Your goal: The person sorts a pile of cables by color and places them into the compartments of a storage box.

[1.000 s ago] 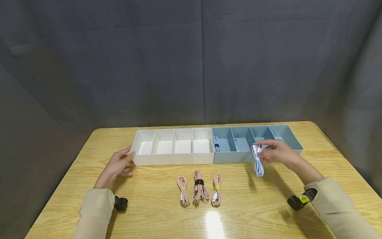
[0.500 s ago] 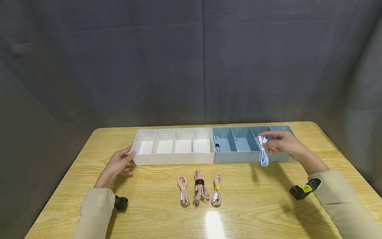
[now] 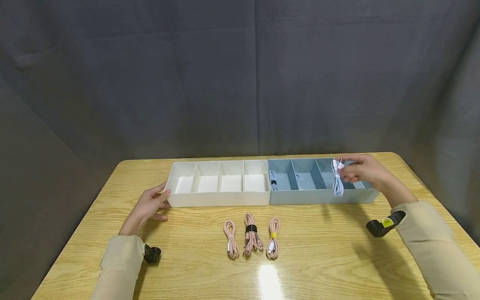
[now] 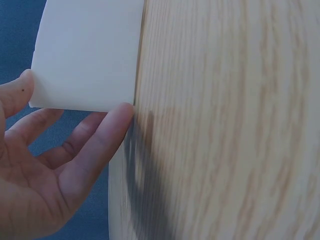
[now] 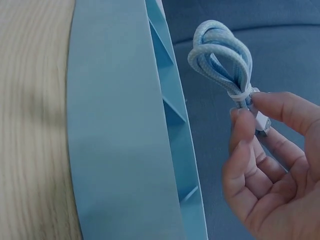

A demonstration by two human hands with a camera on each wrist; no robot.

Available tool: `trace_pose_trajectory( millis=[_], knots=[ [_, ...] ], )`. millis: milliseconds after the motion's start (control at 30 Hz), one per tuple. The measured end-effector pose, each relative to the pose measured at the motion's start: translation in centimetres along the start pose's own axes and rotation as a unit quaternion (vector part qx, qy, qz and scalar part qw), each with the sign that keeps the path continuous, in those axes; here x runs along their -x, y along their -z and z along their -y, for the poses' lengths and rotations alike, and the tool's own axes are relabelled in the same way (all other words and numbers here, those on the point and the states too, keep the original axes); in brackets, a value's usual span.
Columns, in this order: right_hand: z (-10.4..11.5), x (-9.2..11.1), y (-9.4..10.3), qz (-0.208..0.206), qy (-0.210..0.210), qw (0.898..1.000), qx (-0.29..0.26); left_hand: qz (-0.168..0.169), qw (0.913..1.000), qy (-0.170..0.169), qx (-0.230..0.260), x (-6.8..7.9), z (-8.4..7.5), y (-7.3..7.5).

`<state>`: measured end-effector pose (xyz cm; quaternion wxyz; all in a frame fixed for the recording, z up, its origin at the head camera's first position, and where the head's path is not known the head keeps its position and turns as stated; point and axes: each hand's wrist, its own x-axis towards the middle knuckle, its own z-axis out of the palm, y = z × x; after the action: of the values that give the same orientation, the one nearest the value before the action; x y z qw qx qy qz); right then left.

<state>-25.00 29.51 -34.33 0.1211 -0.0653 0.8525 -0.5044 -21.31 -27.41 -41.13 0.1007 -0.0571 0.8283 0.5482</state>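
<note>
Two cables (image 3: pixel 273 181) occupy blue compartments (image 3: pixel 286 182); right hand (image 3: pixel 363 170) pinches another (image 3: pixel 338 188), left (image 3: pixel 147 206) touches white box (image 3: pixel 217 200).

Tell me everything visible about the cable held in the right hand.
The cable is light blue and looks braided, coiled into loops bound by a pale tie. One plug shows a white housing and metal end. Only the right hand touches it, pinching near the tie; the loops hang down, seen against the blue box in the head view.

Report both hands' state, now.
Left hand: open, touching the end of the white box.
Right hand: closed, pinching a blue cable.
</note>
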Motion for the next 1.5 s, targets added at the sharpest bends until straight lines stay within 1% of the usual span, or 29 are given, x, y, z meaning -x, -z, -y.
trace_pose_trajectory(
  millis=[200, 467, 600, 733, 867, 1067, 1100, 1200, 1300, 1333, 1400, 1500],
  knots=[
    [-0.4, -0.7, 0.8, -0.011, -0.01, 1.0, -0.004, -0.001, 1.0, 0.001, 0.0, 0.2, 0.1, 0.0],
    [-0.9, -1.6, 1.3, -0.041, -0.027, 0.999, 0.018, 0.0, 1.0, 0.002, -0.002, 0.3, 0.1, 0.1],
    [-1.1, -1.9, 1.1, -0.046, -0.029, 0.998, 0.04, 0.0, 1.0, -0.001, -0.007, 0.2, 0.2, 0.0],
    [-1.6, -2.0, 0.7, -0.044, -0.035, 0.995, 0.081, -0.002, 1.0, 0.0, -0.007, 0.2, 0.2, -0.1],
    [-2.0, -1.9, 0.3, -0.057, -0.045, 0.992, 0.102, 0.0, 1.0, 0.001, -0.005, 0.2, 0.1, -0.2],
    [-2.7, -1.6, 0.3, -0.071, -0.03, 0.994, 0.081, 0.002, 1.0, 0.001, -0.003, 0.2, 0.0, -0.1],
    [-3.1, -1.7, 0.4, -0.069, -0.023, 0.995, 0.066, 0.002, 1.0, 0.0, -0.004, 0.2, 0.0, -0.1],
    [-3.4, -1.4, 0.3, -0.076, -0.001, 0.995, 0.056, 0.0, 1.0, -0.001, -0.006, 0.2, 0.1, -0.2],
    [-3.1, -0.8, -0.2, -0.086, 0.018, 0.994, 0.058, 0.001, 1.0, -0.002, -0.006, 0.1, 0.1, -0.2],
    [-2.6, -0.4, -0.6, -0.093, 0.02, 0.993, 0.07, 0.002, 1.0, -0.003, -0.004, 0.1, 0.0, -0.2],
    [-2.2, 0.0, -1.0, -0.099, 0.026, 0.992, 0.072, 0.003, 1.0, -0.003, -0.001, 0.0, 0.0, -0.2],
    [-1.7, 0.4, -1.3, -0.1, 0.03, 0.993, 0.062, 0.006, 1.0, -0.004, 0.003, 0.0, -0.1, -0.2]
  ],
)
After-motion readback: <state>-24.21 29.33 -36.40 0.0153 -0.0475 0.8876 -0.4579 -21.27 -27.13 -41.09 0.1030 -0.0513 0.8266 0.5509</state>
